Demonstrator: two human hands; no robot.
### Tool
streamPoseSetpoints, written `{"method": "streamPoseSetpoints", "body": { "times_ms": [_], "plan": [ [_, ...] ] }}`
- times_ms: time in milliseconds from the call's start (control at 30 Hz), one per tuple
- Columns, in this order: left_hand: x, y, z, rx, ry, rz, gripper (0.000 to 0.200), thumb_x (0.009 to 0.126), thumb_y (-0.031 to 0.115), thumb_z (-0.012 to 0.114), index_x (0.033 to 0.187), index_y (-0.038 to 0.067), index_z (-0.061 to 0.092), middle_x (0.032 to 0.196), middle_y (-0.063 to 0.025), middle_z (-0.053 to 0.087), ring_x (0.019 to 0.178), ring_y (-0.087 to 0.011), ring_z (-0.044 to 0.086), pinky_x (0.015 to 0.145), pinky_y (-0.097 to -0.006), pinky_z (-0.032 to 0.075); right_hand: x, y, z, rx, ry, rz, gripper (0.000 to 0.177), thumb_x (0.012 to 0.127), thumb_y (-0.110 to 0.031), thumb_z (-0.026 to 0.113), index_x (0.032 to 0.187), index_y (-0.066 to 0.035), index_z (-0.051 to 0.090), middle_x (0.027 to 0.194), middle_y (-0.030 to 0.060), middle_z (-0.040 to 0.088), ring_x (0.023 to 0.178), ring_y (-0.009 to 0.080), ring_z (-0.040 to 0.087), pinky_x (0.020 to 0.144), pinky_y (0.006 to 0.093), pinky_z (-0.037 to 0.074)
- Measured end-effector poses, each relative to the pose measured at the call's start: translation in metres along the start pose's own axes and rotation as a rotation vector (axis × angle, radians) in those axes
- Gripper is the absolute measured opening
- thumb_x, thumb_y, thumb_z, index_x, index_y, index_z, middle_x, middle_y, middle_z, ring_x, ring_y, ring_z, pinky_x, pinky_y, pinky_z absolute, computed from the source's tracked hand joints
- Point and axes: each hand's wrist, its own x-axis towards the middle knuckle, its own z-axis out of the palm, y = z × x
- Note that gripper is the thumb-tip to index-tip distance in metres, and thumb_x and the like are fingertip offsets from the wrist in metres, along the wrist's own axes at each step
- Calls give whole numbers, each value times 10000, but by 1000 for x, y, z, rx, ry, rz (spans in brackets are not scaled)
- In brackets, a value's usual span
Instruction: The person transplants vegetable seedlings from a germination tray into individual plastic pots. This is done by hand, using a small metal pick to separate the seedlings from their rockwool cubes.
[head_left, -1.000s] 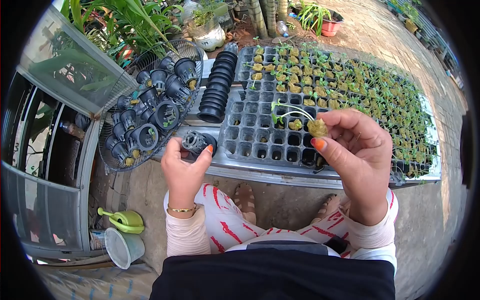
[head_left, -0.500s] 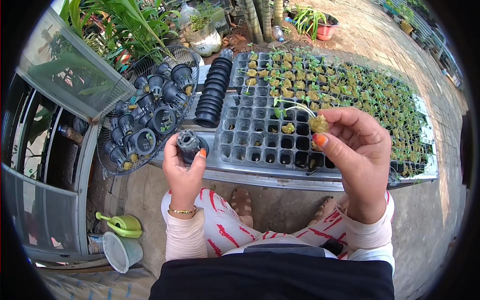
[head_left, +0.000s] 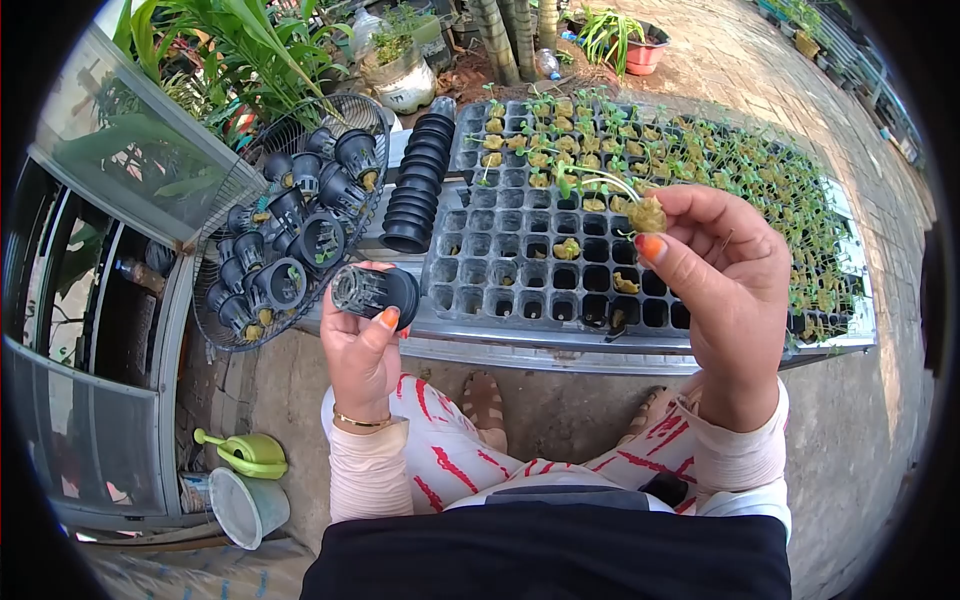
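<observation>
We note:
- Left hand [head_left: 362, 350] wrapped round black net cup [head_left: 372, 291], thumb over rim. Cup lies sideways, at 9 o'clock of seedling tray [head_left: 480, 300].
- Right hand [head_left: 725, 290] pinches seedling plug [head_left: 647, 215] between thumb and fingertips, over tray's middle. Stem trails toward 10 o'clock.
- Wire basket [head_left: 255, 160] of cups at 11 o'clock of left hand.
- Cup stack [head_left: 412, 195] at 1 o'clock.

At the left, a round wire basket [head_left: 225, 185] holds many black net cups [head_left: 322, 240]. Just right of it lies a stack of black cups [head_left: 412, 195], beside a long seedling tray [head_left: 490, 270]. Near left, on the ground, stand a green watering can [head_left: 255, 450] and a grey bucket [head_left: 245, 505].
</observation>
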Motion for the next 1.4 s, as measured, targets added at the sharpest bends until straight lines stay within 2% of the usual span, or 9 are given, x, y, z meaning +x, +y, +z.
{"method": "streamPoseSetpoints", "body": {
  "times_ms": [233, 433, 633, 700, 733, 867, 933, 1133, 1400],
  "plan": [
    [-4, 8, -1, -158, -9, -151, 550, 805, 104, 689, 1279, 49, 417, 1173, -161, 535, 704, -108, 506, 545, -216, 381, 2, -4, -10, 11, 41, -26, 272, 792, 71, 653, 1055, 83, 586, 927, 92, 658, 811, 92, 609, 714, 191, 482],
    [-7, 8, 2, -215, -56, -210, 404, 927, 311, 573, 1241, 97, 437, 1105, -92, 582, 527, -35, 374, 446, -176, 291, 4, -7, -11, 27, 61, -25, 264, 792, 66, 652, 1048, 77, 590, 929, 88, 659, 818, 92, 613, 713, 185, 479],
    [-6, -5, -1, 215, 11, -62, 532, 938, 411, 527, 1329, 106, 335, 939, -39, 559, 495, -28, 342, 412, -165, 257, 4, -7, -12, -20, 91, -46, 263, 800, 28, 642, 1056, 55, 593, 911, 65, 646, 780, 91, 615, 715, 200, 505],
    [-4, -10, 4, 425, 21, 115, 597, 918, 455, 540, 1338, 96, 312, 868, -4, 538, 481, -11, 328, 400, -159, 235, 4, -8, -13, -18, 99, -54, 262, 799, 28, 647, 1054, 56, 593, 916, 69, 649, 784, 96, 620, 717, 202, 512],
    [-6, -8, -2, 329, -41, 78, 693, 881, 330, 647, 1382, 49, 260, 1167, -54, 489, 956, -98, 510, 701, -183, 442, 4, -9, -13, -18, 100, -58, 262, 799, 28, 647, 1054, 56, 593, 916, 69, 649, 784, 96, 620, 717, 202, 512],
    [-9, -3, 8, 580, -131, 254, 750, 854, 284, 686, 1385, 17, 228, 1175, -82, 485, 1029, -145, 522, 824, -252, 459, 4, -10, -18, -9, 107, -70, 263, 795, 45, 653, 1049, 66, 589, 924, 81, 655, 804, 99, 622, 727, 197, 499],
    [-15, 3, 22, 577, -185, 97, 721, 862, 204, 679, 1381, 8, 217, 1193, -106, 473, 1070, -166, 512, 875, -288, 442, 5, -10, -19, 4, 103, -67, 265, 792, 63, 654, 1048, 74, 585, 928, 89, 659, 826, 100, 622, 738, 192, 488],
    [-14, 8, 23, 368, -123, -56, 611, 857, 20, 604, 1355, 23, 250, 1216, -109, 461, 1081, -172, 494, 913, -307, 410, 6, -9, -18, 0, 114, -72, 263, 794, 59, 654, 1048, 73, 585, 921, 89, 660, 811, 93, 619, 712, 188, 488],
    [-8, 8, 20, 348, -45, -57, 558, 851, 0, 599, 1316, 31, 291, 1198, -98, 476, 1042, -155, 500, 880, -279, 417, 8, -9, -19, 0, 113, -51, 262, 793, 60, 655, 1046, 71, 587, 925, 89, 662, 810, 93, 621, 718, 191, 489]
  ]
}}
